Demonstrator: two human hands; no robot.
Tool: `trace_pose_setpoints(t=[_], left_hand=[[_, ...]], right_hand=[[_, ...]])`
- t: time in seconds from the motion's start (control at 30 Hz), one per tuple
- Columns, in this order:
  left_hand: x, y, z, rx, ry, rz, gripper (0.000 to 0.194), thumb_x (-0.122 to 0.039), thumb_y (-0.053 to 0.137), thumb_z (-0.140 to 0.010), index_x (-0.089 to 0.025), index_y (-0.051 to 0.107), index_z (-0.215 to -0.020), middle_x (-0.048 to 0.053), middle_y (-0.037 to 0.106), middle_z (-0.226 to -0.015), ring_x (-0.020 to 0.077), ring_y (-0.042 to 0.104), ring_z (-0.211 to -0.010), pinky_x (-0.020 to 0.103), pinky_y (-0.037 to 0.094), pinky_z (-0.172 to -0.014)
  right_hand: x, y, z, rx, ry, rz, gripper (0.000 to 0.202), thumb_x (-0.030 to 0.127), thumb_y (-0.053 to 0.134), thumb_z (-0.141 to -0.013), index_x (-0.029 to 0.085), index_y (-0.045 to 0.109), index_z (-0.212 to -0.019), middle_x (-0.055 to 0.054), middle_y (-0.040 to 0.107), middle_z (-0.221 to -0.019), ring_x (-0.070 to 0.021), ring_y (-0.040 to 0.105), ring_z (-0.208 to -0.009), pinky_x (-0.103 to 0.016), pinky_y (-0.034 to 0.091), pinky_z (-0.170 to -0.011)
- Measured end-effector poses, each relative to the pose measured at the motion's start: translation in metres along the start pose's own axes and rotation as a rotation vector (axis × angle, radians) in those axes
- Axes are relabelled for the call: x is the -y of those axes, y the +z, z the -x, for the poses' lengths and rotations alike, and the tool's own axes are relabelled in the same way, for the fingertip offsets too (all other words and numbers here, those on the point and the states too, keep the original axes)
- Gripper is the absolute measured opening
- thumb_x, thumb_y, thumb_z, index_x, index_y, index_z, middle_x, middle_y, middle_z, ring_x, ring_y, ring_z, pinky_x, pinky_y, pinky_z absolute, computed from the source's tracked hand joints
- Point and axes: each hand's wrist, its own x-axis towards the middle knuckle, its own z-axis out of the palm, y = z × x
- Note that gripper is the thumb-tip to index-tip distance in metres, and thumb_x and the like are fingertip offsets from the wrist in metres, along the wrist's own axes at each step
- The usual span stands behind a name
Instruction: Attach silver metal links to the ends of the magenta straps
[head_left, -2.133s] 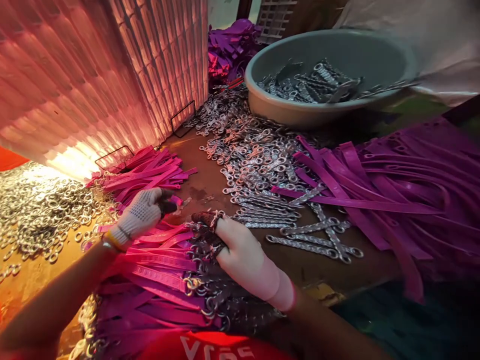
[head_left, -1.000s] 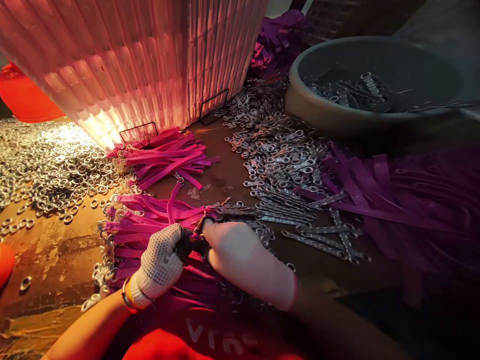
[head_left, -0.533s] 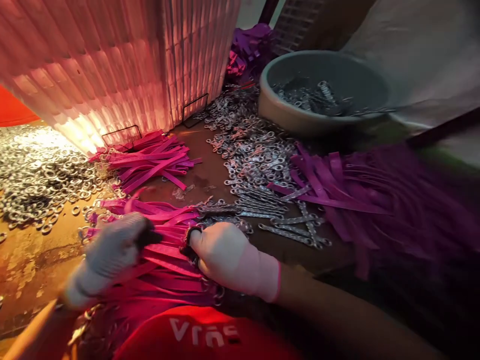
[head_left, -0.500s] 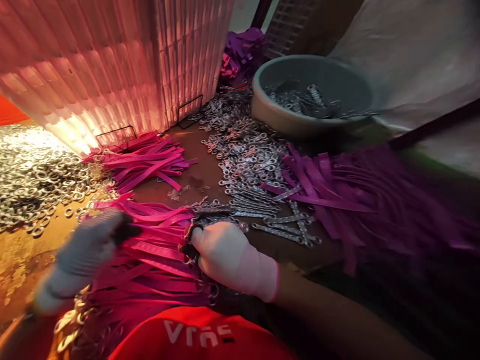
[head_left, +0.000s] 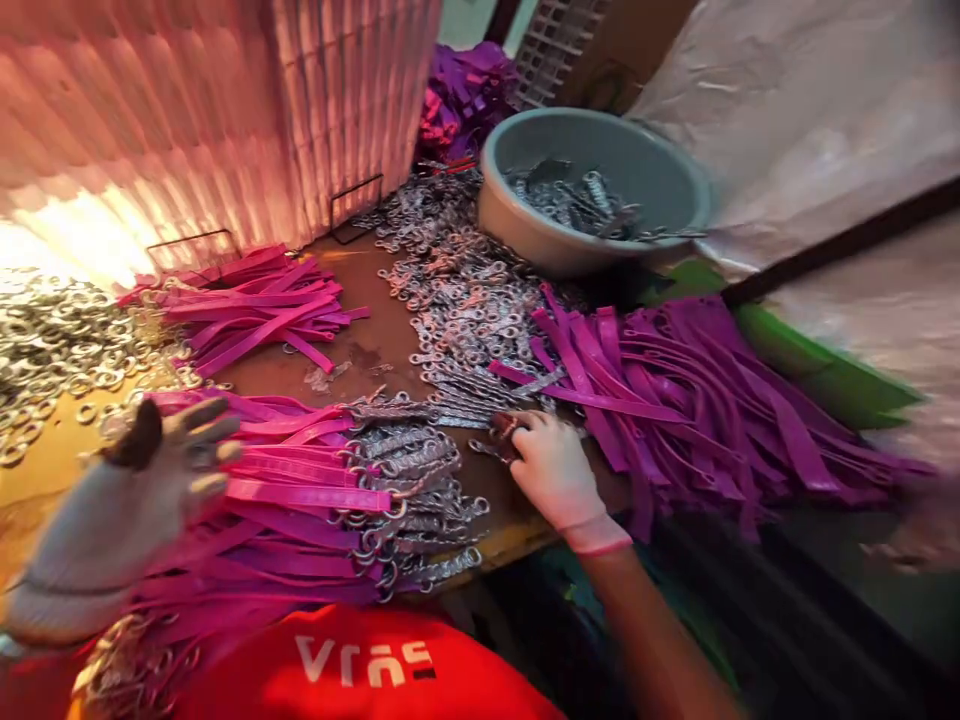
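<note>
My left hand [head_left: 131,510], in a pale glove with a dark-stained thumb, is raised over the left ends of a pile of pink straps [head_left: 285,465]. Its fingers are apart and hold nothing. My right hand [head_left: 555,470], also gloved, is down at the table's near edge, with dark-stained fingertips bent and closed on a twisted metal link [head_left: 484,448]. Part of this link is hidden by the fingers. More links lie lined up [head_left: 469,395] just beyond. Metal links [head_left: 416,465] are joined by rings to the right ends of the pink straps.
A grey basin [head_left: 517,215] of metal pieces stands at the back, beside heaped links [head_left: 469,300]. Purple straps [head_left: 690,390] spread at the right. Loose rings [head_left: 67,340] cover the left side, before a lit corrugated panel [head_left: 187,120]. Another pink bundle [head_left: 262,305] lies there.
My right hand has left the pink strap ends and moved right to the loose metal links. My left hand has shifted slightly left and down, its fingers now spread. The view has turned slightly.
</note>
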Motion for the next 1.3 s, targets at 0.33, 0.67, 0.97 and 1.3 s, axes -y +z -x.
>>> trace_pose_setpoints(t=[0.33,0.67,0.97,1.3], left_hand=[[0.015,0.052,0.01,0.351,-0.317,0.894,0.045,-0.039,0.067,-0.083,-0.008,0.062,-0.116,0.02,0.061,-0.131,0.0341,0.056,-0.127,0.05,0.047,-0.106],[0.025,0.051,0.03,0.168,0.164,0.106,0.075,-0.015,0.066,-0.083,-0.026,0.036,-0.151,0.015,0.051,-0.145,0.0214,0.069,-0.101,0.032,0.057,-0.086],[0.03,0.051,0.021,0.195,0.033,0.603,0.056,-0.02,0.078,-0.075,-0.013,0.052,-0.124,0.0,0.066,-0.069,0.0126,0.062,-0.055,0.022,0.049,-0.052],[0.035,0.061,0.02,0.247,0.015,0.44,0.059,-0.042,0.071,-0.083,-0.016,0.052,-0.132,0.0,0.063,-0.066,0.0088,0.052,-0.04,0.017,0.038,-0.035]], right_hand=[[0.043,0.0,0.003,-0.3,-0.075,-0.372,0.029,0.016,0.044,-0.089,0.023,0.06,-0.111,-0.017,0.069,-0.107,-0.031,0.064,-0.102,-0.042,0.049,-0.088],[0.204,-0.075,-0.016,-0.005,-0.585,-0.666,0.042,0.009,0.05,-0.079,0.018,0.063,-0.118,-0.011,0.071,-0.103,-0.0231,0.066,-0.089,-0.033,0.053,-0.078],[0.205,-0.085,-0.005,-0.051,-0.46,-0.92,0.042,0.015,0.047,-0.089,0.024,0.057,-0.129,-0.008,0.069,-0.114,-0.0213,0.065,-0.102,-0.036,0.053,-0.09],[0.202,-0.074,-0.009,-0.021,-0.562,-0.743,0.033,0.005,0.048,-0.077,0.02,0.064,-0.101,-0.007,0.068,-0.093,-0.0203,0.063,-0.087,-0.031,0.049,-0.078]])
